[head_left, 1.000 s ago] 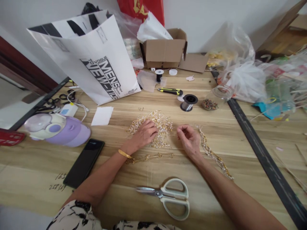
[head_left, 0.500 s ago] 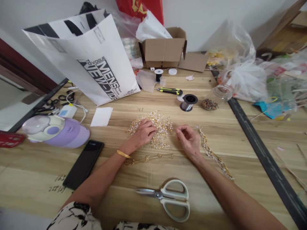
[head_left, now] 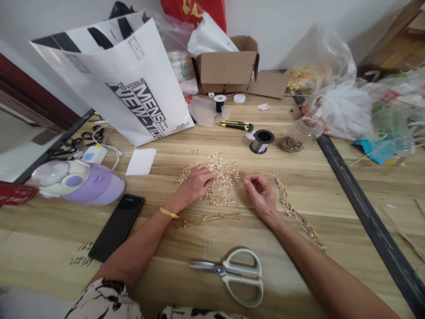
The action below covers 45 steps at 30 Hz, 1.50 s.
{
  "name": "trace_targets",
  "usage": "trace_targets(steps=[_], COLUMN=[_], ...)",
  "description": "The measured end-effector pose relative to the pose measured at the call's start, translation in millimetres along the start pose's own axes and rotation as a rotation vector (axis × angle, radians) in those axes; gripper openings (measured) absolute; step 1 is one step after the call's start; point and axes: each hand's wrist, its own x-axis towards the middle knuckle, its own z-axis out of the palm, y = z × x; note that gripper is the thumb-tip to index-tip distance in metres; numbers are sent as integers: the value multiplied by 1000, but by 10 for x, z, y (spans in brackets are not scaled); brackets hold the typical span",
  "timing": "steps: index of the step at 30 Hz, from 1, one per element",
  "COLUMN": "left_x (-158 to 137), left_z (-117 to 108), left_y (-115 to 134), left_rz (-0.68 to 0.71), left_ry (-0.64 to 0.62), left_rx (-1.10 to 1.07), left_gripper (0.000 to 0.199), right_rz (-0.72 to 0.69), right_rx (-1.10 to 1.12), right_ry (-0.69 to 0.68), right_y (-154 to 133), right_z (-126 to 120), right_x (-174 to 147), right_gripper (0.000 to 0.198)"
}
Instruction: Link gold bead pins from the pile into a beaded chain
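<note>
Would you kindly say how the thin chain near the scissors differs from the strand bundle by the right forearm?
The thin chain is slim and gold; the strand bundle is thicker, mixing gold and silvery tones. The thin chain runs roughly sideways; the strand bundle slants diagonally. Both lie on the wooden table.

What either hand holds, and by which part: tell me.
Cannot be told: the left hand is at the pile of small pieces, any grip hidden; the right hand is curled, nothing clearly visible in it.
</note>
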Motion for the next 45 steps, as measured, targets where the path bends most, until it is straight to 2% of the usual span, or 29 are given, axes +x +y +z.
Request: trace_targets(steps=[6,10,15,19,23,31,40,45], left_x=[38,44,12,9,15,9,-6,0], left_z=[-137,-206,-166,-178,-200,-229,-220,-207], left_y=[45,42,23,26,6,-54,-64,-33], left_rz=[-48,-14,42,67,54,-31,33,49], left_ry=[46,-56,-144,-203,-198,-105,-223,-223], left_rx=[-159,-120,25,61,50,36,38,63], left_gripper=[6,6,7,10,17,13,10,17], right_rz=[9,9,-1,-1,-4,-10,-13,-9], right_rx=[-11,-16,-31,-19,-8,-23,-39,-37], right_ry=[-4,-3,-8,-15,-20,-23,-22,-26], right_y=[-12,-33,-23,-11,-6,-15,-28,-22], right_z=[8,12,7,6,9,6,16,10], right_x=[2,1,1,1,0,0,1,1], right_gripper=[21,21,22,21,19,20,21,20])
